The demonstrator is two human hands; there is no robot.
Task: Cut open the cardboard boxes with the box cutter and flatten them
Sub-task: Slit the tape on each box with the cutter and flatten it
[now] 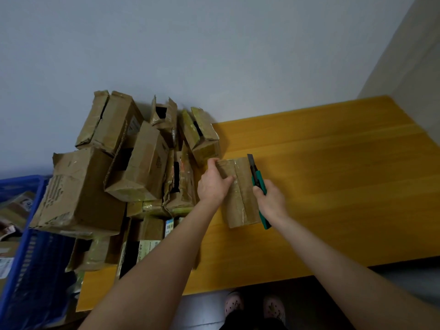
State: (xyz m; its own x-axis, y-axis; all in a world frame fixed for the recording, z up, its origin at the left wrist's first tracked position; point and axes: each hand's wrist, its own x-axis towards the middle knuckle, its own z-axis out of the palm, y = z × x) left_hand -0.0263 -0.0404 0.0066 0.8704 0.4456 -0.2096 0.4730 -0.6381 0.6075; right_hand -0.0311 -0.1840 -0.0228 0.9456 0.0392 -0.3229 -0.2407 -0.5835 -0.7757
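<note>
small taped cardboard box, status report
Left grip holds small brown taped cardboard box. Right grip holds green box cutter, blade out beside box. Nothing blocking the blade.

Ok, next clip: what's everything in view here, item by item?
box: one, brown, taped seam, on the table beside the pile
cutter: one, green, dark blade out, at the box's right side
pile: many boxes, brown, too jumbled to count, table's left end
table: one, yellow wood, against the wall
crate: one, blue, far left, cardboard inside
wall: one, grey-white, behind
shoes: two, pale pink, floor below table's near edge
left hand: grips box's upper left
right hand: holds cutter
</note>
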